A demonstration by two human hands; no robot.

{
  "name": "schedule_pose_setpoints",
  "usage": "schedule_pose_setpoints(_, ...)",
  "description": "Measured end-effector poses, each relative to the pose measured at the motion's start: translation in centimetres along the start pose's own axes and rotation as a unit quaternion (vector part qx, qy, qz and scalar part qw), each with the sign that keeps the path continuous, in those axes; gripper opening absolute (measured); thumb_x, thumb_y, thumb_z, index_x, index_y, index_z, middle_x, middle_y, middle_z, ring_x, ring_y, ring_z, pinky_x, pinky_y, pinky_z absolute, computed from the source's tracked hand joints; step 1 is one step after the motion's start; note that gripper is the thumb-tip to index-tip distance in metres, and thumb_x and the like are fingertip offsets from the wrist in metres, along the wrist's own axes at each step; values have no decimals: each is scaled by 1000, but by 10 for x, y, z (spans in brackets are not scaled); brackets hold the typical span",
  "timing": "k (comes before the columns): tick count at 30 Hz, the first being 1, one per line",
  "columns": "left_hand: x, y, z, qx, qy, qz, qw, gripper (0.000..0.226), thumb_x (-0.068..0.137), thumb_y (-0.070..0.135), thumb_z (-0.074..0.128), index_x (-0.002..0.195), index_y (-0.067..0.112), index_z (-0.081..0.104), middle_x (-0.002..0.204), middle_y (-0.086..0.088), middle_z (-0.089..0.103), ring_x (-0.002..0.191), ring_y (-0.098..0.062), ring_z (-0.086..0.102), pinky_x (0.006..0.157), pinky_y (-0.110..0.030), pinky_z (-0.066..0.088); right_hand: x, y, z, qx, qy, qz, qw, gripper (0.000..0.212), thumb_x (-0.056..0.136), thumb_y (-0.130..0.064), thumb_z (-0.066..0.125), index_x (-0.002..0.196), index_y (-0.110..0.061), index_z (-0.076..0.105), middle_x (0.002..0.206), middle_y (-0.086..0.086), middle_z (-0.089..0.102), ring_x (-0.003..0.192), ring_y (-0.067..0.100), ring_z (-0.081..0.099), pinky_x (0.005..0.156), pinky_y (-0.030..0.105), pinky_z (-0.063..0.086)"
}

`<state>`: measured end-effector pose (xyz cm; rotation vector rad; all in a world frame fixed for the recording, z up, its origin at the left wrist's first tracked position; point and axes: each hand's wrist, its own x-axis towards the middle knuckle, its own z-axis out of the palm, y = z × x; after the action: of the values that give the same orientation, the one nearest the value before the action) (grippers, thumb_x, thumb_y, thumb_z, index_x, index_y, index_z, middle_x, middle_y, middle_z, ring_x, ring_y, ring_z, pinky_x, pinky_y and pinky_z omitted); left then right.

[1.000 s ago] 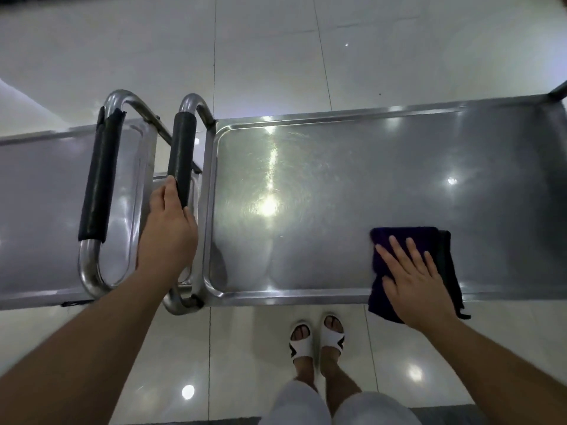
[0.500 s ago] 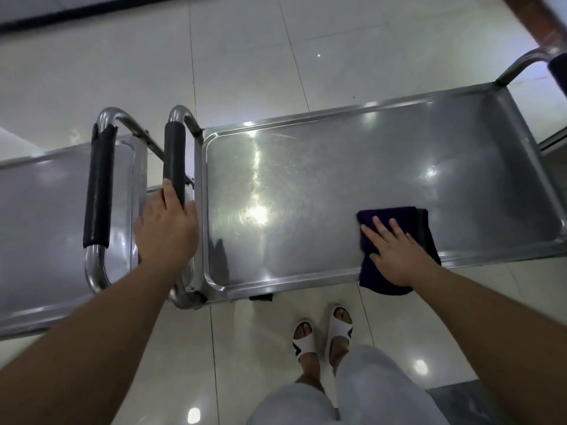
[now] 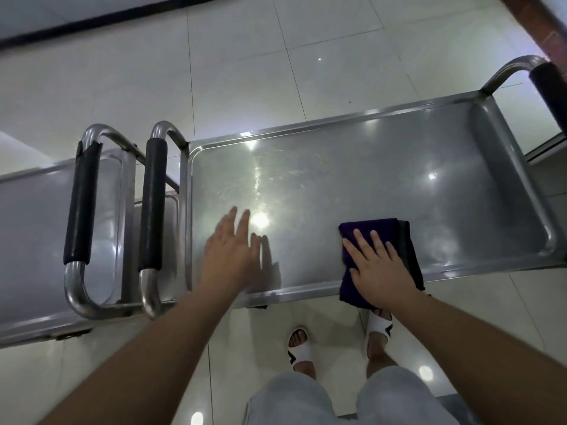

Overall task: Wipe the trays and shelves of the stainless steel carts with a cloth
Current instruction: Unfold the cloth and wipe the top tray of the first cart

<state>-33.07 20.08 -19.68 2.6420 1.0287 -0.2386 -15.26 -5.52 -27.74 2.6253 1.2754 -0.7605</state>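
Cloth [image 3: 372,231] lies folded on the right cart's tray [image 3: 337,179], over its near rim; right hand [image 3: 379,269] presses it with flat, spread fingers; left hand [image 3: 228,256] hovers near the tray's left part, fingers straight, holding nothing; left cart [image 3: 27,228] probably awaits wiping.

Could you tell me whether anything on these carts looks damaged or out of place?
The black grip on the left cart's handle is torn and ragged at its top end. The cloth under the right hand overhangs the tray's near rim.
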Motion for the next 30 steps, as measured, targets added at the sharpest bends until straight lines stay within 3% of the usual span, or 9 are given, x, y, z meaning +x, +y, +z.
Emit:
schedule_pose_setpoints(3,-6,37,27,-10,-39,16,999,61,105,52,25,161,29,23,172,-3,14,156,-25,20,123,-46,28,1,10,10,-6,31,-24,999,69,103,-48,26,166,-29,7,173,4,3,159,35,2,127,53,4)
schedule_pose_setpoints(5,-11,61,43,-13,-69,16,997,60,106,52,26,162,31,20,172,-1,9,158,-23,15,124,-43,21,3,16,14,-7,41,-38,998,69,100,-49,25,165,-27,16,173,6,10,158,36,6,127,56,9)
schedule_pose_setpoints(9,-8,104,69,4,-105,6,994,62,108,52,31,162,32,9,173,1,1,159,-21,5,126,-40,15,5,21,16,17,52,-64,996,69,100,-50,23,165,-26,18,173,7,9,159,36,5,126,59,12)
schedule_pose_setpoints(15,14,138,105,14,-87,-42,995,60,109,52,27,162,34,7,173,2,2,159,-21,6,126,-42,17,7,26,17,42,60,-79,994,68,101,-49,19,165,-26,17,173,7,6,159,35,1,127,59,9)
schedule_pose_setpoints(20,27,146,117,51,-121,-29,991,74,104,53,33,161,36,-10,172,-2,-14,158,-29,-11,127,-57,9,9,30,24,44,65,-86,993,67,104,-50,24,165,-27,9,173,5,-2,159,33,-7,127,58,6)
schedule_pose_setpoints(25,65,152,98,29,-88,-42,995,60,108,52,26,159,47,-5,171,5,-19,157,-30,-17,121,-67,5,8,31,26,49,83,-89,991,67,104,-48,29,165,-27,14,173,7,3,159,35,-3,126,59,8)
schedule_pose_setpoints(30,84,142,97,26,-158,-48,986,63,107,53,28,155,54,-13,169,10,-25,155,-31,-24,118,-74,3,8,36,25,42,100,-100,989,67,103,-46,35,165,-27,17,173,7,9,159,35,4,126,59,14)
